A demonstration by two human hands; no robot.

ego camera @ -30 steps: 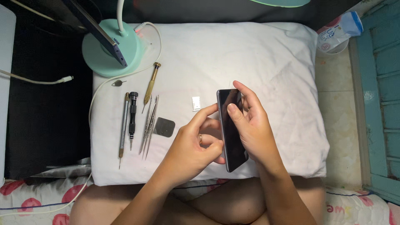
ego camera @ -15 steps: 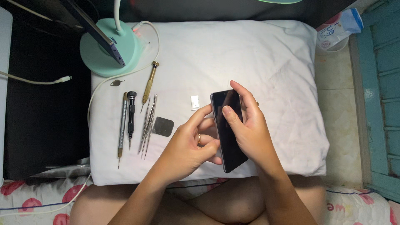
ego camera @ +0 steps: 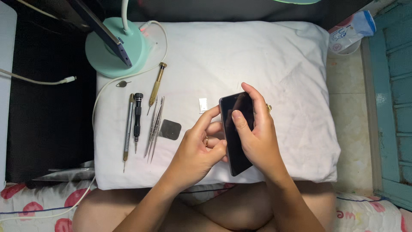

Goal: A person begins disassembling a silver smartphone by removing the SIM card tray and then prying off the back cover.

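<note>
Head camera view, looking down: a dark smartphone (ego camera: 235,133) is held above a white pillow (ego camera: 266,60), its long axis running toward and away from the person, slightly tilted. Right hand (ego camera: 257,137) is clamped around its right edge, thumb on the screen. Left hand (ego camera: 199,148) touches the left edge, fingertips pinching there. Screwdrivers (ego camera: 134,124) and tweezers (ego camera: 154,128) lie well apart to the left.

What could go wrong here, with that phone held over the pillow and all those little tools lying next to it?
The dark phone is held by both the left hand and right hand above a soft white pillow; a slip could drop it, maybe off the near edge. The small white piece beside it could easily get lost on the white cover. The loose screwdrivers and tweezers might roll if the pillow shifts.
</note>
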